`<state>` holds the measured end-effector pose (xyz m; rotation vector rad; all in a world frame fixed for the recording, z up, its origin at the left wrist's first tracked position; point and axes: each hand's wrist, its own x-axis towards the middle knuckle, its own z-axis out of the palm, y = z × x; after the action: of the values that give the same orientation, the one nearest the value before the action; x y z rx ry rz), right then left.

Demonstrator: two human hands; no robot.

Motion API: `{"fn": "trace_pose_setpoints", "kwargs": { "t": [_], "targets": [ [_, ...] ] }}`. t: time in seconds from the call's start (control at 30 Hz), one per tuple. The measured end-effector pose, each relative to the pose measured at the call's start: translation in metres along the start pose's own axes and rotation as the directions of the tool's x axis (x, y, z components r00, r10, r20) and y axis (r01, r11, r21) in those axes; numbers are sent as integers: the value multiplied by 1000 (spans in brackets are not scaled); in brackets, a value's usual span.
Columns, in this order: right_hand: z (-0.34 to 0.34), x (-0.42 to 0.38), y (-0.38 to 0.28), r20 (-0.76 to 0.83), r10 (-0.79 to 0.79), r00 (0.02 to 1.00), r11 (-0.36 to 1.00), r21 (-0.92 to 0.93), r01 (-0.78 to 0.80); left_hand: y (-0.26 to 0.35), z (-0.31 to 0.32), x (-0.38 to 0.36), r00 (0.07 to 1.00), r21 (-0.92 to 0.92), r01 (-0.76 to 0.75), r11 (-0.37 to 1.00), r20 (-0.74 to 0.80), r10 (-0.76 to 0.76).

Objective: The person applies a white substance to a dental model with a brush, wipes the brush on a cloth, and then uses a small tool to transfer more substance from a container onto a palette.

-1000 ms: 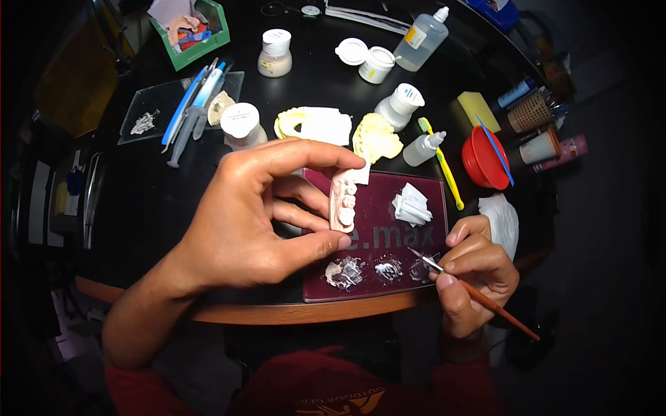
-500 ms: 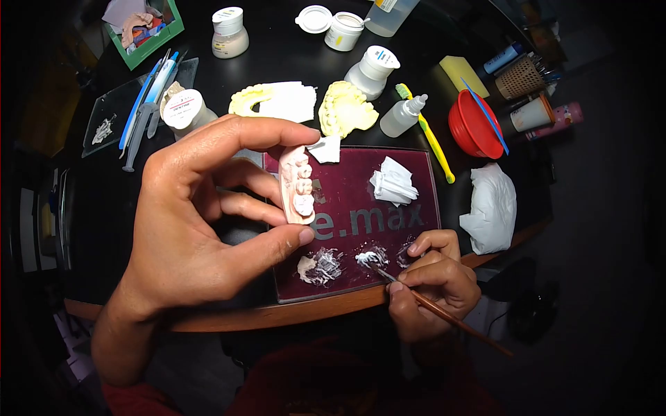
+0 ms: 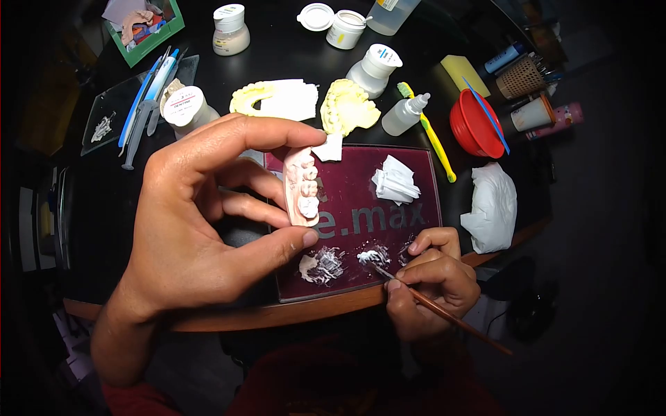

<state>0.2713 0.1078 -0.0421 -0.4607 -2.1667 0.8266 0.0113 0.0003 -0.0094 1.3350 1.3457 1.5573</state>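
Head view: holds a pale pink plaster dental model with a row of teeth [image 3: 302, 187] upright in the left hand [image 3: 198, 222], index finger at its top, thumb at its bottom, spread wide to span it, other fingers reaching its left side. Shows a small white angular piece [image 3: 329, 148] just beside that index fingertip. In the right hand [image 3: 433, 288], pinches narrowly a slim brush with a reddish-brown handle [image 3: 454, 320], fingers closed around it, its tip pointing up-left to the lower edge of a small patch of white paste [image 3: 374, 255]. Below the left thumb tip, shows a smeared beige and white patch [image 3: 321, 267], on the same maroon slab lettered "e.max" [image 3: 354, 191]. Above the right fingers, shows a folded white tissue [image 3: 395, 180] on the slab, and to their upper right a crumpled white wad [image 3: 491, 208]. Beyond the left index finger, shows two pale yellow casts [image 3: 340, 107] and a white-lidded jar [image 3: 186, 107]; farther beyond the right fingers, a yellow toothbrush [image 3: 433, 149] and a red bowl [image 3: 474, 128]
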Motion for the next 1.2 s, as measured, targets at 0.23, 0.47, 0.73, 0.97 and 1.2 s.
{"fn": "trace_pose_setpoints", "kwargs": {
  "t": [0.23,0.47,0.73,0.97,1.2],
  "targets": [
    [0,2,-2,-7,-6,1000,999,33,6,1,2,0,1000,-9,4,1000,-3,-4],
    [25,20,-15,-247,-58,967,935,327,139,-4,9,2,973,117,-204,972,-84,215],
    [42,28,-22,-192,-165,967,880,414,232,-7,6,1,908,311,-386,868,-35,417],
    [44,30,-23,-159,-239,958,905,321,279,-9,6,1,864,388,-446,806,-47,501],
    [42,31,-25,-130,-275,953,929,219,298,-9,6,2,853,404,-461,790,-41,520]
  ]
}}
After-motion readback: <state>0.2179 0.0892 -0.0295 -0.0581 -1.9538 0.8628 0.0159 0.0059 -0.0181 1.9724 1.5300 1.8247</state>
